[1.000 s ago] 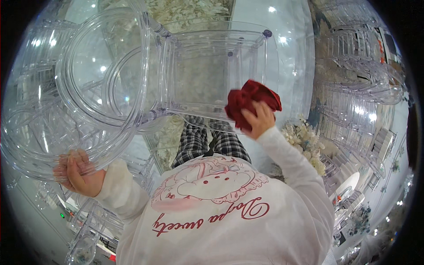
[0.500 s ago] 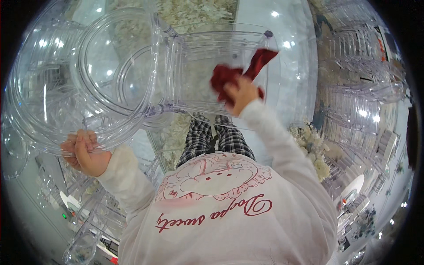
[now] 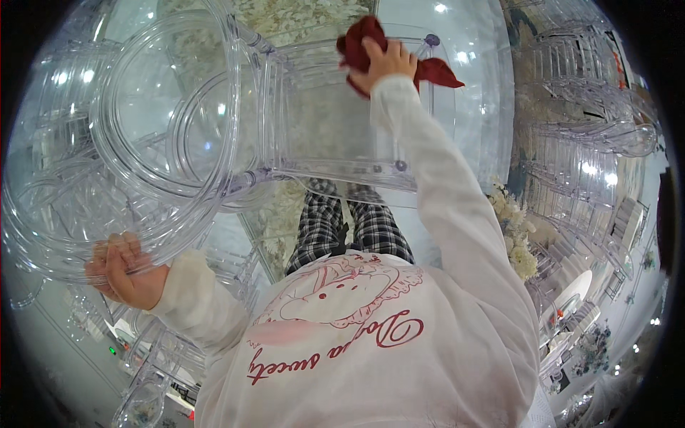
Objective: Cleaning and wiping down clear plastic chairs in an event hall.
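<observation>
A clear plastic chair lies across the view, with its looped, rounded frame at the left and its flat panel toward the middle. My left hand is wrapped round the outer curved rim of that frame, near the lower left. Bunched under my right hand is a dark red cloth; one loose end sticks out to the right. The hand and cloth are at the far side of the panel, beside a purple-tinted corner. Contact between cloth and panel looks likely but is hard to confirm.
Stacks of clear chairs line the right side, and more clear chairs stand at lower left. White flowers are near my right arm. Pale petals show beneath the chair. My legs in checked trousers stand close to it.
My right hand has moved the cloth away from me to the panel's far edge. The chair has shifted slightly left; my left hand, still gripping its rim, sits a little lower.
</observation>
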Demonstrator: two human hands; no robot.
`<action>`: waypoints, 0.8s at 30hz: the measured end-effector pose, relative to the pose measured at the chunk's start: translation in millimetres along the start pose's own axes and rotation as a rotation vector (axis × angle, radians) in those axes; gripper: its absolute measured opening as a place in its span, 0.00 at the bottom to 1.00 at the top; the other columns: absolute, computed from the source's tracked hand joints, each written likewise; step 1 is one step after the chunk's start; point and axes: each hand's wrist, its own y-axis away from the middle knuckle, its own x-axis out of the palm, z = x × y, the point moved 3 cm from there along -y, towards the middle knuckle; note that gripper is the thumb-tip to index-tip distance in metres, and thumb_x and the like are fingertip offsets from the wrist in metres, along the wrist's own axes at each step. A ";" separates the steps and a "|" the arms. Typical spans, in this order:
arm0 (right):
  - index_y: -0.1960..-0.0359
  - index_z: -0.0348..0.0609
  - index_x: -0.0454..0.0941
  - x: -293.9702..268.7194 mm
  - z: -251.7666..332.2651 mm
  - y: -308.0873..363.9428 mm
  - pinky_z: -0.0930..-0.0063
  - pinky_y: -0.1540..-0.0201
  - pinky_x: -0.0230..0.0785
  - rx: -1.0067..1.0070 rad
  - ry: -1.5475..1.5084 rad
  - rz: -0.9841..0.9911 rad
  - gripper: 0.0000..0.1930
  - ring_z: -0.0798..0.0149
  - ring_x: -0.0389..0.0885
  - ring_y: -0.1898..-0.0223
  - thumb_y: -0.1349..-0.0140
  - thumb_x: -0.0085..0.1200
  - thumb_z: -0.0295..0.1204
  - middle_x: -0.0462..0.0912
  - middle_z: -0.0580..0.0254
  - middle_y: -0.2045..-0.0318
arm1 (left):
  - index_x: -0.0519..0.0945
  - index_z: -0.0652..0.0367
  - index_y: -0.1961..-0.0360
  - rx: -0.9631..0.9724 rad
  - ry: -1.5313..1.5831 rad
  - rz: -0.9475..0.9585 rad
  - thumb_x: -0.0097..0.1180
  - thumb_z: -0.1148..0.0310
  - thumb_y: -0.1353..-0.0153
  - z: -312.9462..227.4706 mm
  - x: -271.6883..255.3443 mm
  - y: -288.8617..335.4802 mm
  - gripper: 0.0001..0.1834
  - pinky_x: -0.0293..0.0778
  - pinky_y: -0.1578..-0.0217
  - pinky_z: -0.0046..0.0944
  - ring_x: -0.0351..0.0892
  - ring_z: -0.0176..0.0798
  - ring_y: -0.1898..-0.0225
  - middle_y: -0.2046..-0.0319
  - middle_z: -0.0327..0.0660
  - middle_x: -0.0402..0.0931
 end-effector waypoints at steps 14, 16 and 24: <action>0.56 0.62 0.67 -7.1 102.0 156.2 0.48 0.52 0.50 -0.654 -0.240 0.387 0.28 0.50 0.55 0.47 0.65 0.57 0.43 0.57 0.53 0.47 | 0.58 0.55 0.87 -0.003 0.069 0.003 0.40 0.87 0.61 6.2 -3.2 2.7 0.13 0.47 0.89 0.25 0.49 0.25 0.89 0.90 0.33 0.53; 0.59 0.60 0.70 -24.2 61.2 156.2 0.54 0.53 0.55 -0.539 -0.268 0.340 0.26 0.51 0.61 0.51 0.68 0.59 0.40 0.61 0.53 0.50 | 0.58 0.55 0.87 -0.007 0.065 -0.022 0.41 0.87 0.61 1.3 -4.0 2.3 0.13 0.48 0.89 0.25 0.49 0.25 0.89 0.89 0.33 0.53; 0.59 0.61 0.68 -24.8 -96.0 70.9 0.58 0.57 0.59 0.054 0.017 -0.079 0.25 0.52 0.65 0.57 0.66 0.55 0.39 0.65 0.58 0.55 | 0.59 0.55 0.85 -0.030 0.074 -0.065 0.41 0.87 0.61 -0.7 9.9 7.6 0.13 0.50 0.88 0.24 0.51 0.25 0.89 0.89 0.32 0.53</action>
